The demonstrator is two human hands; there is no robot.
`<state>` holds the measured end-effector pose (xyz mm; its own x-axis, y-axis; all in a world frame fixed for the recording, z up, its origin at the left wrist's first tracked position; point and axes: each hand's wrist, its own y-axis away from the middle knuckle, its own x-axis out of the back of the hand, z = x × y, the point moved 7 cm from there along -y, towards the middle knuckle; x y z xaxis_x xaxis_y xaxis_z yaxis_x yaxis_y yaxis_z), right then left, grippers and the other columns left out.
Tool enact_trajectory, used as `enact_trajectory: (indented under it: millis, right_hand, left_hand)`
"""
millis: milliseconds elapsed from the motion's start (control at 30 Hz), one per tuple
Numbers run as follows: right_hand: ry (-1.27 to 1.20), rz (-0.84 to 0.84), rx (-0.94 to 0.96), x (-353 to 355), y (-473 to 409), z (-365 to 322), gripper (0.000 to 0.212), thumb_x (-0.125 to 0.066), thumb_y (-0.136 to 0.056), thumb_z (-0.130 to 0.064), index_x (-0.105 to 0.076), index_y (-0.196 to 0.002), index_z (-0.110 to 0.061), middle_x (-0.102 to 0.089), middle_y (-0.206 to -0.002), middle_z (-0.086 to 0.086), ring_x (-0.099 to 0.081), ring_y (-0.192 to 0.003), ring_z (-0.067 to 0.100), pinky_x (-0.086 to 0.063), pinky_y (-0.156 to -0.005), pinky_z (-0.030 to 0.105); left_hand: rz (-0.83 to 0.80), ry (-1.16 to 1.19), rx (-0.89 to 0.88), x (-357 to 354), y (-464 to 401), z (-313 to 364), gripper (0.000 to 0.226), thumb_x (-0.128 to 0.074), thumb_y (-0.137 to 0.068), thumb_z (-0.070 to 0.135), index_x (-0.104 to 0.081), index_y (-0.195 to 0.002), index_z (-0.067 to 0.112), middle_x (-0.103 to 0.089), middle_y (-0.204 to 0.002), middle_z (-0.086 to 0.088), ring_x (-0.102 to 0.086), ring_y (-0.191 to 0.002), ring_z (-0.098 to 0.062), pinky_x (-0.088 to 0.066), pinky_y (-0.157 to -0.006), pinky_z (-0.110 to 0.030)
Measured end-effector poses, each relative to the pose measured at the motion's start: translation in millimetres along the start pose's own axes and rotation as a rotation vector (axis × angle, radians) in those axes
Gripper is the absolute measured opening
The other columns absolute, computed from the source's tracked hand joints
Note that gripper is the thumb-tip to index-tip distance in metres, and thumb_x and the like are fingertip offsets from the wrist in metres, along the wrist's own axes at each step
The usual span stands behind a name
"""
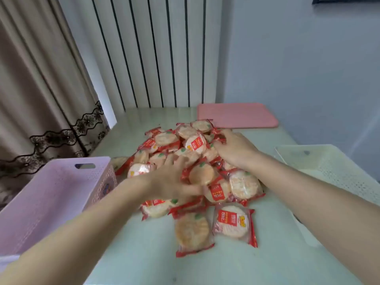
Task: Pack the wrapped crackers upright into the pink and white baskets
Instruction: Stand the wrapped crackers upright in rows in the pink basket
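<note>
A heap of wrapped crackers (193,159), round and pale in clear packets with red ends, lies in the middle of the table. My left hand (174,177) is blurred and rests on the near left side of the heap, fingers spread over the packets. On the heap's right side lies my right hand (234,149), fingers curled in among the packets. I cannot tell whether either hand grips one. The pink basket (51,192) stands at the left with nothing in it. At the right edge stands the white basket (329,163).
A pink lid (236,115) lies flat at the back of the table, behind the heap. Two packets (213,227) lie apart at the near side. A curtain hangs at the left, a striped panel and a wall stand behind.
</note>
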<state>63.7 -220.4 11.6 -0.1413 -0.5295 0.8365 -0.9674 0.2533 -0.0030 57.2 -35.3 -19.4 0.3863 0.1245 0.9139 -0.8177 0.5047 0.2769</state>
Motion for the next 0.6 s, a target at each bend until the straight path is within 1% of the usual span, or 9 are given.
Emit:
enact_trajectory:
  millis: [67,133,233,300,367,433,500,533,600]
  right_hand:
    - [0.097,0.039,-0.035,-2,16,15,0.054,-0.048,-0.088,-0.041,-0.046,-0.139,-0.022,-0.054,-0.133,0.015,-0.058,-0.114,0.039,-0.051,-0.094,0.044]
    - [0.201,0.044,-0.116,-7,35,37,0.061,-0.057,-0.087,-0.033,-0.042,-0.144,-0.02,-0.049,-0.137,0.017,-0.049,-0.125,0.04,-0.047,-0.095,0.043]
    - [0.313,0.099,-0.137,-8,52,50,0.069,-0.062,-0.087,-0.035,-0.035,-0.147,-0.018,-0.043,-0.141,0.018,-0.04,-0.131,0.038,-0.042,-0.102,0.046]
    - [0.271,0.078,-0.168,-10,56,57,0.075,-0.066,-0.087,-0.033,-0.029,-0.15,-0.016,-0.042,-0.141,0.018,-0.043,-0.129,0.039,-0.045,-0.099,0.045]
    - [0.204,0.056,-0.196,-12,59,62,0.081,-0.068,-0.084,-0.027,-0.023,-0.15,-0.016,-0.048,-0.135,0.016,-0.052,-0.122,0.039,-0.05,-0.09,0.042]
    - [0.216,0.052,-0.194,-14,58,65,0.081,-0.066,-0.084,-0.02,-0.018,-0.149,-0.014,-0.058,-0.118,0.014,-0.06,-0.105,0.035,-0.052,-0.077,0.039]
    - [0.228,0.031,-0.203,-18,58,68,0.087,-0.065,-0.085,-0.018,-0.009,-0.152,-0.014,-0.061,-0.102,0.01,-0.061,-0.09,0.031,-0.049,-0.069,0.035]
    - [0.211,0.026,-0.216,-20,58,70,0.091,-0.066,-0.085,-0.018,-0.007,-0.154,-0.013,-0.062,-0.102,0.01,-0.062,-0.09,0.031,-0.048,-0.069,0.034]
    - [0.131,0.039,-0.241,-19,57,74,0.088,-0.071,-0.083,-0.016,-0.016,-0.151,-0.01,-0.062,-0.113,0.013,-0.063,-0.1,0.033,-0.046,-0.07,0.032]
  left_hand:
    - [-0.056,-0.134,-0.039,-22,19,5,0.105,-0.055,-0.075,0.083,-0.031,-0.151,0.015,-0.022,-0.153,-0.002,-0.016,-0.148,-0.032,-0.022,-0.119,-0.053]
    - [-0.044,-0.161,-0.021,-49,32,-5,0.113,-0.062,-0.068,0.085,-0.02,-0.151,0.021,-0.022,-0.152,-0.002,-0.017,-0.148,-0.031,-0.02,-0.12,-0.049]
    - [0.03,-0.183,-0.048,-65,38,-15,0.129,-0.065,-0.058,0.088,-0.004,-0.156,0.031,-0.01,-0.162,0.001,-0.006,-0.153,-0.031,-0.015,-0.123,-0.05]
    - [0.065,-0.172,-0.061,-68,41,-16,0.129,-0.067,-0.06,0.085,0.0,-0.157,0.033,-0.005,-0.165,0.001,-0.002,-0.154,-0.03,-0.017,-0.121,-0.051]
    - [0.093,-0.118,-0.051,-65,42,-16,0.128,-0.067,-0.061,0.085,0.0,-0.157,0.033,-0.004,-0.166,0.0,-0.005,-0.152,-0.029,-0.019,-0.119,-0.052]
    - [0.168,-0.088,-0.013,-57,36,-22,0.12,-0.06,-0.065,0.087,-0.007,-0.157,0.03,-0.015,-0.165,-0.002,-0.014,-0.149,-0.029,-0.018,-0.119,-0.053]
    - [0.236,-0.072,0.029,-49,30,-31,0.103,-0.056,-0.075,0.082,-0.02,-0.153,0.026,-0.036,-0.156,-0.002,-0.024,-0.142,-0.028,-0.025,-0.116,-0.052]
    - [0.253,-0.053,0.033,-46,29,-33,0.092,-0.057,-0.078,0.077,-0.028,-0.148,0.025,-0.047,-0.147,0.0,-0.028,-0.136,-0.027,-0.03,-0.111,-0.049]
    - [0.254,0.01,0.044,-45,25,-36,0.08,-0.062,-0.078,0.072,-0.039,-0.138,0.024,-0.058,-0.131,0.003,-0.033,-0.127,-0.023,-0.036,-0.101,-0.042]
